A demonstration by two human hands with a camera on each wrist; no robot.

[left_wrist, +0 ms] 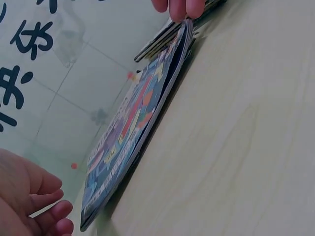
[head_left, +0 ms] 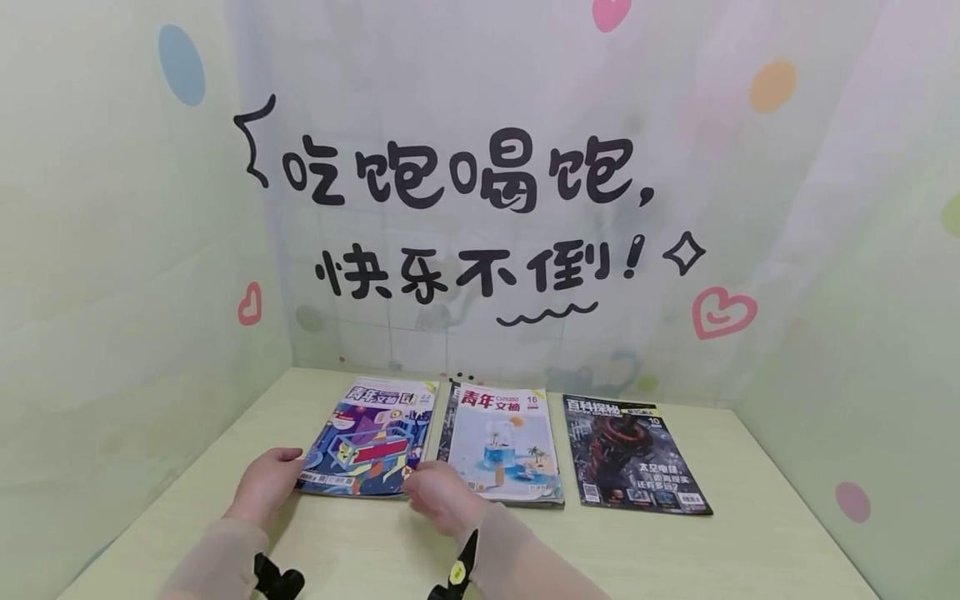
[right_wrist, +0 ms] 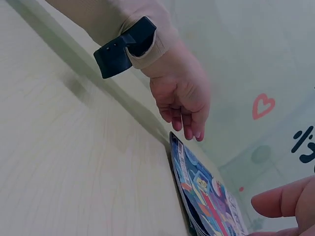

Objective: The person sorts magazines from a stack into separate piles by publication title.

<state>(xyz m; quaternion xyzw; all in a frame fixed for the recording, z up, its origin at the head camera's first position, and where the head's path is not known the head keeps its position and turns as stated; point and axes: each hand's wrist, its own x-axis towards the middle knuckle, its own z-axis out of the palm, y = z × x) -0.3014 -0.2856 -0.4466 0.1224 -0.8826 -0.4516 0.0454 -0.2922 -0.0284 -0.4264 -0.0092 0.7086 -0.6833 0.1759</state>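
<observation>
A colourful magazine point(head_left: 367, 442) lies flat on the table at the left of the row. My left hand point(head_left: 266, 483) is beside its near left corner; in the left wrist view its loosely bent fingers point(left_wrist: 54, 214) stand apart from the cover. At the near right corner, my right hand point(head_left: 446, 496) reaches in with its fingertips point(left_wrist: 178, 11) at the magazine's edge, where the pages bulge slightly. In the right wrist view the right thumb point(right_wrist: 275, 201) is extended; the rest of that hand is mostly cut off.
Right of it lies a pale-blue magazine point(head_left: 502, 458) on a stack with another beneath. A dark magazine point(head_left: 637, 454) lies farther right. The pale wooden table point(head_left: 765, 533) ends at a patterned cloth wall point(head_left: 487, 342) with black writing. Black bands point(right_wrist: 125, 46) sit on the wrists.
</observation>
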